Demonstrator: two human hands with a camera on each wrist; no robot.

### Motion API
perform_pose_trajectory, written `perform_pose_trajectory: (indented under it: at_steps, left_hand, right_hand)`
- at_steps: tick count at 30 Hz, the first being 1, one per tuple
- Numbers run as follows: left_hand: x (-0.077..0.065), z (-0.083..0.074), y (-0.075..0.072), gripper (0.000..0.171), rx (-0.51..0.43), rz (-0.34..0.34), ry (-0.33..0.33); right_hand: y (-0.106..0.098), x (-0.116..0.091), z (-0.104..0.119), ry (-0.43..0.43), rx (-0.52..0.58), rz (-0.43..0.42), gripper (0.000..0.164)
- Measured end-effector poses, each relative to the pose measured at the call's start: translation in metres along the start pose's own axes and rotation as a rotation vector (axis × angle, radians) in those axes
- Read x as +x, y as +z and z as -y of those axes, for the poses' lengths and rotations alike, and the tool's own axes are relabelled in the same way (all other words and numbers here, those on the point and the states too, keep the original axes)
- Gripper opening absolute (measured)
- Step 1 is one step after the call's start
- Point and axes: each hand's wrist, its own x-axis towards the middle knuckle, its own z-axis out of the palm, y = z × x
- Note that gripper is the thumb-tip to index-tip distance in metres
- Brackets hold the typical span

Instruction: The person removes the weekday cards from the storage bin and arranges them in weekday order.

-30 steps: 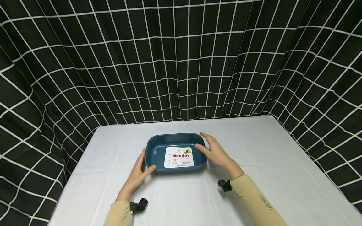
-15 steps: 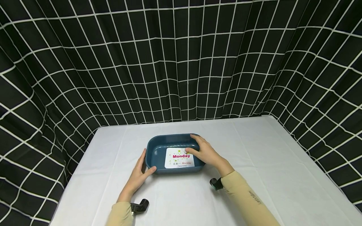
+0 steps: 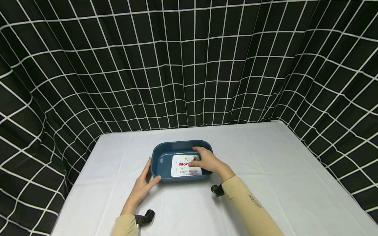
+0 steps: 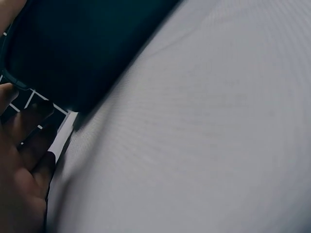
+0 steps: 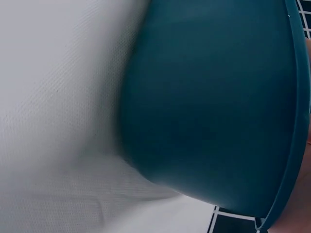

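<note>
A blue-green rectangular tray (image 3: 161,165) with rounded corners sits on the white table. Inside it lies a white card (image 3: 178,170) printed with "Monday", stars and smaller lettering. My left hand (image 3: 141,189) stays at the tray's left end, thumb at the near rim and fingers stretched along the side. Reaching over the right end, my right hand (image 3: 209,161) has its thumb above the card, covering part of the printed word; touch cannot be told. In the right wrist view the tray wall (image 5: 209,107) hides most of that hand.
A white cloth (image 3: 265,170) covers the table around the tray. Behind and at both sides hangs a black curtain (image 3: 183,65) with a white grid. Dark wrist devices (image 3: 145,217) sit below the hands.
My right hand has moved left from the tray's right rim to above the card, now covering part of its word. The left hand and the tray have hardly moved.
</note>
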Motion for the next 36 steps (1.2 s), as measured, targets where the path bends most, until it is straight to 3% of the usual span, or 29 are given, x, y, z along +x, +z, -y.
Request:
perform_pose_trajectory:
  at_steps: [14, 23, 36]
  left_hand:
    - [-0.003, 0.002, -0.001, 0.084, -0.008, -0.017, 0.020]
    - [-0.003, 0.001, 0.001, 0.085, -0.007, -0.024, 0.005]
    - [-0.002, 0.002, 0.001, 0.084, 0.017, -0.029, 0.015]
  right_hand:
    - [0.009, 0.011, 0.005, 0.091, -0.016, 0.117, 0.090]
    - [0.016, 0.015, -0.001, 0.174, -0.046, 0.098, 0.097]
    - [0.020, 0.019, -0.003, 0.221, -0.118, 0.118, 0.099]
